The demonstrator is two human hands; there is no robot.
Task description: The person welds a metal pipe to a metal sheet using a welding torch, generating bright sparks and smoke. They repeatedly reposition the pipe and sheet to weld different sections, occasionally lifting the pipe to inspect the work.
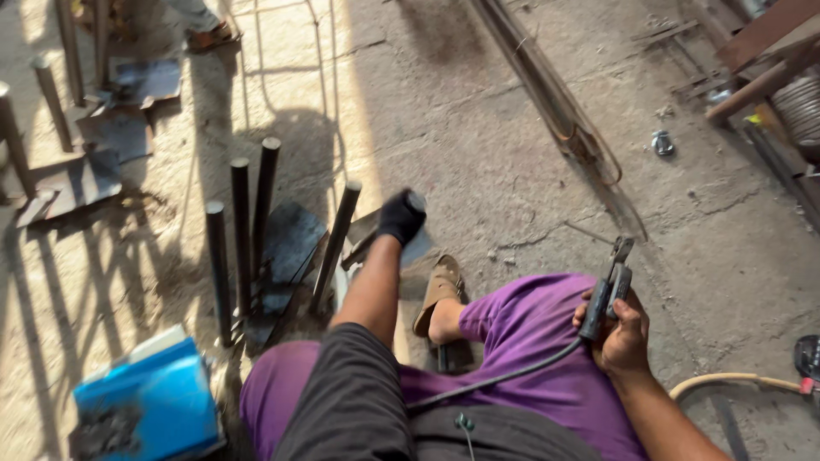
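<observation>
My left hand (400, 216), in a black glove, grips the top end of a dark metal pipe (413, 203) that stands up from a steel plate on the ground. My right hand (621, 335) is bare and holds a black welding electrode holder (608, 286) with its jaws pointing up; its black cable (495, 377) runs across my purple trousers (530, 341). My foot in a tan sandal (437, 294) rests beside the plate.
Several upright dark pipes (242, 235) welded to plates (290, 243) stand at left. A blue box (145, 397) lies at bottom left. Long steel bars (547, 94) lie on the concrete floor. Another person's foot (209, 36) is at the top.
</observation>
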